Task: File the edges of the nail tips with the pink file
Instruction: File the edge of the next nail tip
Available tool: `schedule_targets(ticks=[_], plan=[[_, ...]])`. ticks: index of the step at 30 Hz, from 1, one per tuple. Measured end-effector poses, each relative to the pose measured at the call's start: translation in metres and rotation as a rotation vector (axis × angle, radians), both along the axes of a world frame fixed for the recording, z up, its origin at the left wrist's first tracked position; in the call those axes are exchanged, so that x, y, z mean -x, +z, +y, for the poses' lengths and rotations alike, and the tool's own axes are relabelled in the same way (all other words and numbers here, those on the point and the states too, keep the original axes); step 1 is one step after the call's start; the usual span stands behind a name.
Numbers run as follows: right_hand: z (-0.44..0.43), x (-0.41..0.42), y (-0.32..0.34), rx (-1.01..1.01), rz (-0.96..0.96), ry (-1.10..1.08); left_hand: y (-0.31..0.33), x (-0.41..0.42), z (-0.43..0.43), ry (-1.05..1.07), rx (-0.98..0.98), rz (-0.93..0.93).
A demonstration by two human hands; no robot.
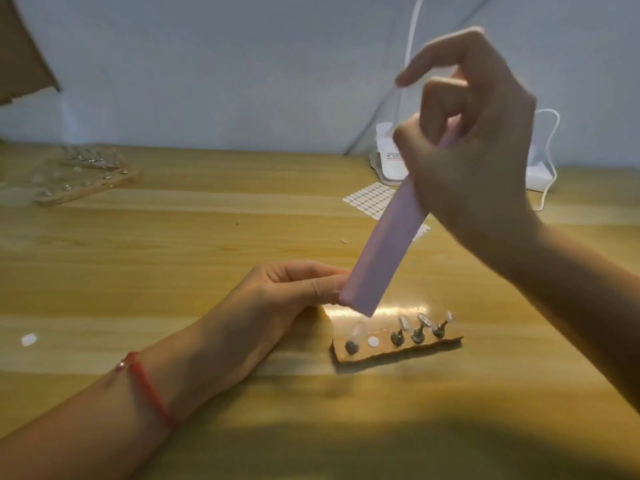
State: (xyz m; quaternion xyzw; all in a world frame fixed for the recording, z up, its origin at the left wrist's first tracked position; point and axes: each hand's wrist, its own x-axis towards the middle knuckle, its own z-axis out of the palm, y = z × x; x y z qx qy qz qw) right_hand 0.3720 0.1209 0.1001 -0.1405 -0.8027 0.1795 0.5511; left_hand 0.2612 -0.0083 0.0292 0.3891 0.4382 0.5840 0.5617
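1. Closest to us, a red string goes round the left wrist, which rests on the desk.
2. A cardboard strip lies on the desk. Little stands on it hold the nail tips. One spot has only a white dot.
3. The left hand is just beside the strip. Its thumb and fingers are close together at the low end of the file. The file hides that spot, so I cannot tell if this grip holds anything.
4. The pink file is up in the air and tilted. The right hand has its grip closed round the top end, with one finger sticking out.
5. I think the filing is under way. Next, the file should rub softly along a tip's edge while the left hand stays steady.
6. Farther back are a sheet of white dots and a white box partly hidden by the right hand. The board at far left is too blurry to make out.
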Motion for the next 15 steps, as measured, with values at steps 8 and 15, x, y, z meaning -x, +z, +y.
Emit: schedule_targets(ticks=[8, 15], plan=[[-0.002, 0.007, -0.002, 0.065, -0.023, 0.039, 0.0, -0.001, -0.001, -0.014, -0.009, -0.009], [0.001, 0.01, 0.002, 0.093, -0.062, 0.048, -0.002, -0.001, 0.0, -0.029, -0.014, 0.011]])
